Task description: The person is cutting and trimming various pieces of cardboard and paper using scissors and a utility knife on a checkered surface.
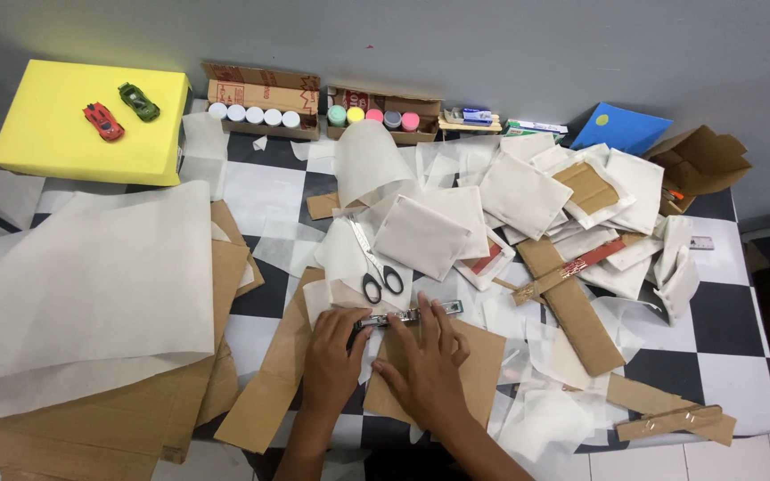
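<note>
Partly hidden beneath both palms, a flat brown cardboard piece [474, 365] lies at the table's near edge with thin white paper [336, 294] folded over it. Left hand [331, 361] and right hand [425, 370] press flat, side by side, fingertips touching a slim metal stapler [407, 314]. Black-handled scissors [376, 276] lie just beyond.

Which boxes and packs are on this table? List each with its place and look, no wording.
Left carton: back edge, brown, open, holding a row of white-capped jars.
Right carton: beside it, brown, open, holding jars with green, yellow, pink and grey caps.
Small packs: right of the cartons, flat, blue and white.
Open box: far right, brown cardboard, flaps spread.
Yellow block: far left, two toy cars on top.
</note>
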